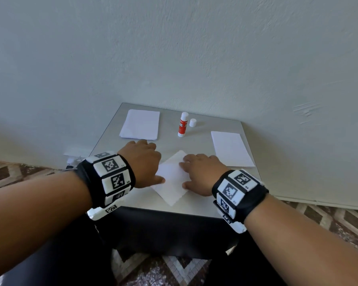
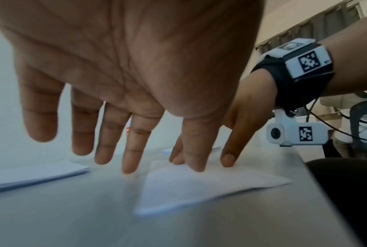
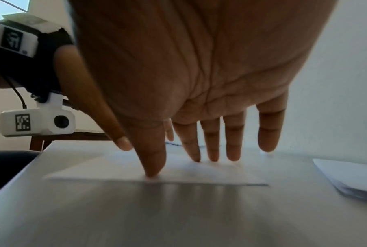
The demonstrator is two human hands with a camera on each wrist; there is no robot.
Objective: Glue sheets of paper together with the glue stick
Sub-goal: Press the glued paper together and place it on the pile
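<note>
Both hands flat, fingers straight. Left hand (image 1: 142, 162): thumb on paper sheet (image 1: 172, 180), other fingers off its edge. Right hand (image 1: 203, 172): thumb and fingertips pressing sheet, near table (image 1: 194, 211) front. Glue stick (image 1: 183, 124) upright behind, uncapped

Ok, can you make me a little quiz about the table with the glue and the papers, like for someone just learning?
1. True or false: the glue stick stands upright with its cap off beside it.
2. Which hand has fingers on the sheet in the middle? A) left hand only B) right hand only C) both
3. Fill in: the stack of paper lies to the ___ of the glue stick.

Key: 1 true; 2 C; 3 left
</note>
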